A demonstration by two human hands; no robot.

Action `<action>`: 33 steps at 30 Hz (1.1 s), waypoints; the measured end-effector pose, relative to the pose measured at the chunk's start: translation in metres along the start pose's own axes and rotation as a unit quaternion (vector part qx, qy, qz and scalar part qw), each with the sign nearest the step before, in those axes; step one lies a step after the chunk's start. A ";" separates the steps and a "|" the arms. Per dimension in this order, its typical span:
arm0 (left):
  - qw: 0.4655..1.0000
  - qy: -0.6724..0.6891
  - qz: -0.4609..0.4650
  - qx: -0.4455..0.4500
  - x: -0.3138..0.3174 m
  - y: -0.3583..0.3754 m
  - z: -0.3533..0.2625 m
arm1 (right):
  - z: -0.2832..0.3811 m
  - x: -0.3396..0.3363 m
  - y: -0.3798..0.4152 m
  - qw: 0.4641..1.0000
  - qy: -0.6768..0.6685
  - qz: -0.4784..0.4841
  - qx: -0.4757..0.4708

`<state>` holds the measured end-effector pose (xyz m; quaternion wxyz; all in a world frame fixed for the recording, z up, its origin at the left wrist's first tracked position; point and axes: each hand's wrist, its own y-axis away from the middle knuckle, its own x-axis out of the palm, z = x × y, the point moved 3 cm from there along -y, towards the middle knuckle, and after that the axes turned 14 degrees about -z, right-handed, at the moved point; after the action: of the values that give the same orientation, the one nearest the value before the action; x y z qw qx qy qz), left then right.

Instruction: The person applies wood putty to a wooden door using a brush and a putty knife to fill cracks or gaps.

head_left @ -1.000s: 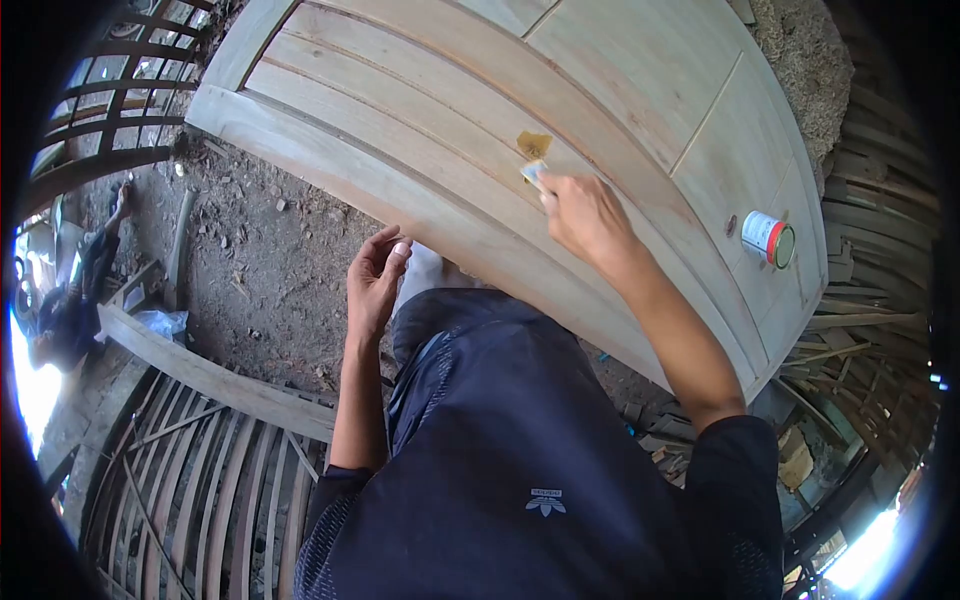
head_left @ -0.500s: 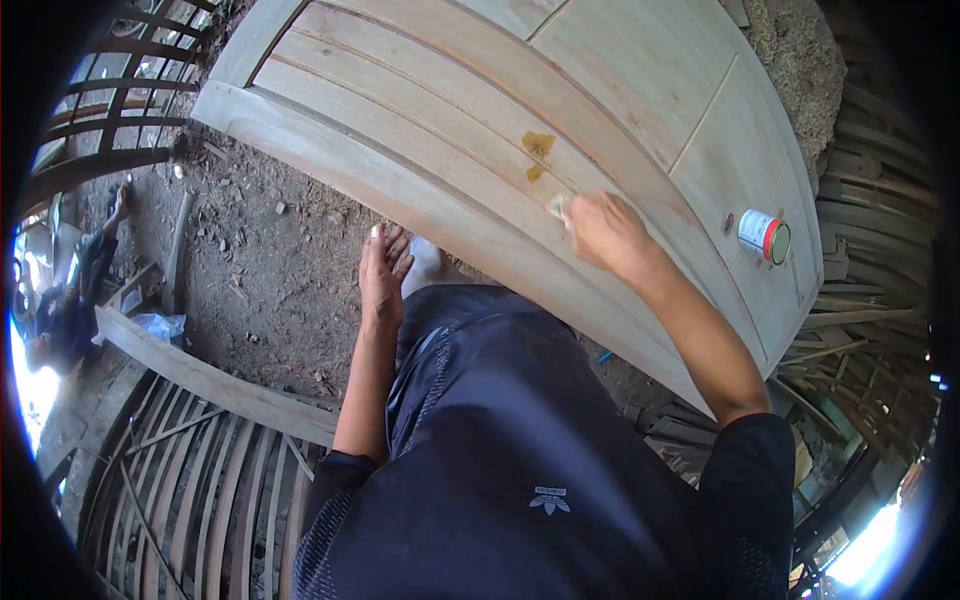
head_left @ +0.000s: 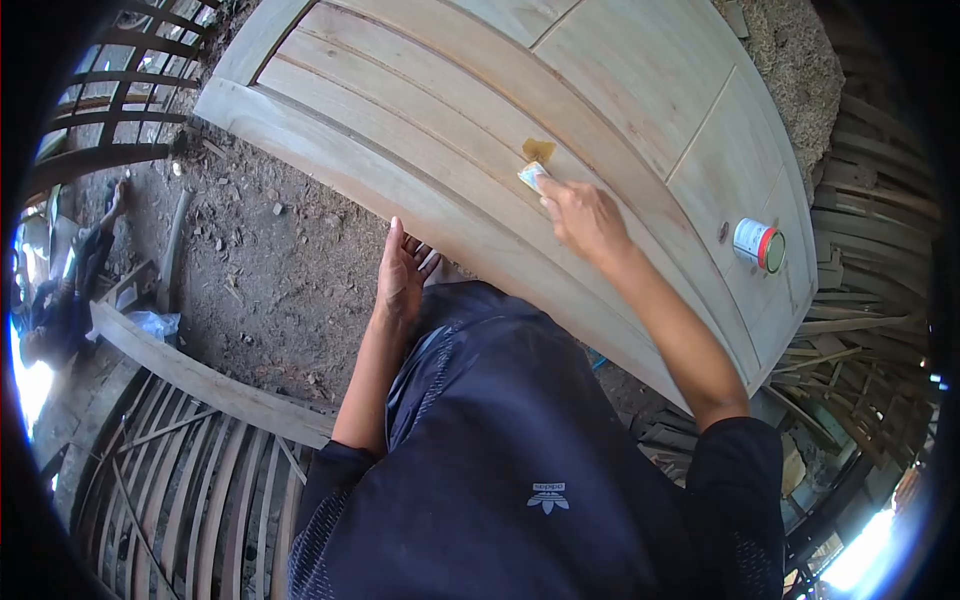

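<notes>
Fingers closed, my right hand [head_left: 588,218] grips a small light-coloured pad [head_left: 533,176] against the pale wooden door panel [head_left: 450,190]. Just beyond the pad, a yellow-brown wet patch [head_left: 538,150] lies on the wood. My left hand [head_left: 403,272] is beside the panel's near edge, its fingers apart and holding nothing; some fingertips are close to the edge. To the right on the panel, a tin with a red rim [head_left: 759,246] lies near a small dark mark.
Slatted wooden pieces [head_left: 190,480] lie at lower left, beside a curved board [head_left: 210,385]. Bare dirt [head_left: 270,250] shows left of the panel. Another person [head_left: 75,290] is at the far left. Stacked wood strips [head_left: 870,240] are on the right.
My right hand has moved up and left with the pad, which now covers the smaller lower stain. My left hand has shifted slightly right, its palm turned more.
</notes>
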<state>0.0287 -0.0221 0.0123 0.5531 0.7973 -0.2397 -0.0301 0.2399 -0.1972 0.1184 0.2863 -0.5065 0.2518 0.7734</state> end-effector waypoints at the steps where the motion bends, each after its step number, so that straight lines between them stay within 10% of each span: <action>1: 1.000 0.001 -0.001 0.000 0.000 -0.001 -0.001 | 0.000 0.011 0.002 0.998 -0.034 -0.048 0.012; 4: 1.000 -0.011 0.001 0.000 -0.002 0.000 0.000 | 0.007 0.032 0.023 0.987 0.038 0.036 0.152; 12: 1.000 -0.030 -0.007 0.004 0.003 0.004 -0.006 | 0.023 0.008 -0.015 0.994 -0.008 -0.006 0.112; 17: 0.999 -0.039 0.020 -0.019 -0.004 0.000 -0.010 | -0.002 -0.019 0.013 0.981 0.103 0.151 0.063; 30: 0.998 -0.059 -0.035 0.014 -0.014 -0.014 -0.053 | 0.038 0.068 0.019 0.946 -0.057 -0.206 0.245; 33: 0.998 -0.069 -0.014 0.000 -0.014 -0.018 -0.058 | 0.039 0.042 0.017 0.965 -0.031 -0.041 0.259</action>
<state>0.0409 0.0391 0.0154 0.5346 0.7968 -0.2659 -0.0930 0.1892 -0.1748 0.0958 0.4468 -0.4008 0.4132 0.6849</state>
